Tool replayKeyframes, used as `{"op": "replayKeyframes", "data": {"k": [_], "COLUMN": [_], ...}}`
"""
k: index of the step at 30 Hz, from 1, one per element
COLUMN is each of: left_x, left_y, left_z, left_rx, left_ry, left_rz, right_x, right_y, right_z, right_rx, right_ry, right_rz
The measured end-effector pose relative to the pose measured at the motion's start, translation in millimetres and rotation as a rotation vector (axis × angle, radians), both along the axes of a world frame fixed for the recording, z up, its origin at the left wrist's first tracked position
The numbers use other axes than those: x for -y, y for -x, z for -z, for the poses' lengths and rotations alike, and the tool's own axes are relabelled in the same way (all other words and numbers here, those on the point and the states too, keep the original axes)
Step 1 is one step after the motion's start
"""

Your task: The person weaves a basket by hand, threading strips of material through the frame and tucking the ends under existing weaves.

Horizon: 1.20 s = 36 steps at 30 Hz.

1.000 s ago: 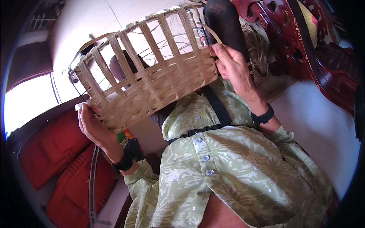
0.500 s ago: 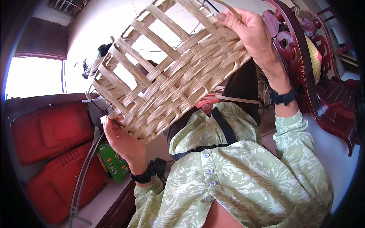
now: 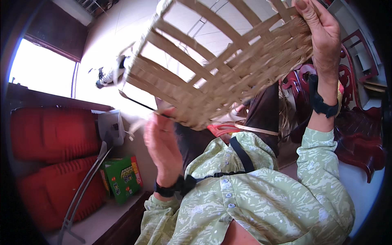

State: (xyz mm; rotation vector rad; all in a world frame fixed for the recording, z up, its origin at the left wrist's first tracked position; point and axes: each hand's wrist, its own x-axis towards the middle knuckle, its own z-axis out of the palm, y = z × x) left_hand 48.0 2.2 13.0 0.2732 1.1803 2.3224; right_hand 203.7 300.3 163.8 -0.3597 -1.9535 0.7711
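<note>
A pale tan woven basket [image 3: 220, 69], open-slatted along its upper part and tightly woven below, is held up tilted across the upper middle. My right hand [image 3: 324, 41] grips its right end, thumb over the weave. My left hand [image 3: 163, 151], smeared by motion, reaches its lower left corner; I cannot tell whether the fingers grip. A thin dark rod [image 3: 139, 102] sticks out from that corner above my left hand. A light strip [image 3: 261, 130] lies across my dark-trousered legs, near a red object [image 3: 216, 130].
Two red padded pieces [image 3: 57, 134] lie at left beside a green box [image 3: 124, 179] and a grey metal frame [image 3: 77, 208]. A carved dark-red wooden chair [image 3: 359, 139] stands at right, near loose strands [image 3: 286, 110]. A bright doorway [image 3: 41, 69] is at upper left.
The basket and both my hands have shifted to the right. My right hand has risen; my left hand is further from the frame's left side and now blurred.
</note>
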Motion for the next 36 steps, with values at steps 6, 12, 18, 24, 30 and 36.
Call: {"op": "replayKeyframes", "data": {"k": [6, 12, 18, 24, 30, 36], "left_x": [-1, 22, -6, -33, -50, -59], "left_y": [-36, -34, 12, 22, 18, 33], "left_z": [62, 30, -28, -65, -62, -52], "left_rx": [0.594, 0.085, -1.157, -1.732, -1.227, -0.995], "left_ry": [0.104, 0.589, 0.496, 0.581, 0.585, 0.484], "left_rz": [0.629, 0.953, -0.097, 0.207, 0.492, 0.521], "right_x": [6, -10, 36, 76, 74, 72], "right_y": [16, 39, 64, 48, 54, 37], "right_z": [5, 70, 111, 88, 86, 78], "right_rx": [0.321, 0.579, 0.47, 0.417, 0.367, 0.036], "right_ry": [-0.244, -0.467, -0.505, -0.549, -0.644, -0.317], "right_rz": [-0.077, -0.346, -0.532, -0.573, -0.476, -0.14]}}
